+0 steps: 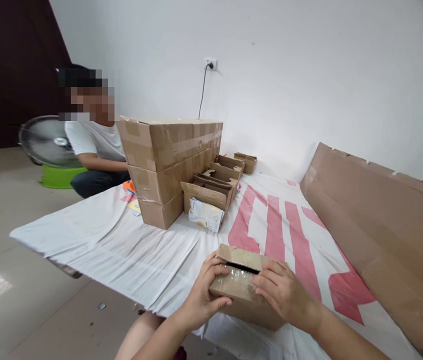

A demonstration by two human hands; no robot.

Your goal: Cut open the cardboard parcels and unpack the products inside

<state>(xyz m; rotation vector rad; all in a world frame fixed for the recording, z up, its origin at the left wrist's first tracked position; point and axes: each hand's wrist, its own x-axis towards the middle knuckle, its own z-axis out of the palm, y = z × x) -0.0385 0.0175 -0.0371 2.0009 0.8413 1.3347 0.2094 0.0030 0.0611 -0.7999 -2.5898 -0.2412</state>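
A small cardboard box (247,312) sits at the near edge of the cloth-covered table, with shiny clear tape on its top. Its top flaps are nearly together, leaving a dark narrow gap between them. My left hand (208,285) grips the box's left end, thumb on the near side and fingers over the top. At the right end, my right hand (284,290) holds the box with its fingers bent over the flap edge. The inside of the box is hidden.
Beyond stand stacked taped boxes (170,182), a row of open boxes (206,192) and a printed white packet (206,215). A large cardboard sheet (380,225) leans along the right. Behind the stack, a person (97,142) crouches near a fan (48,142).
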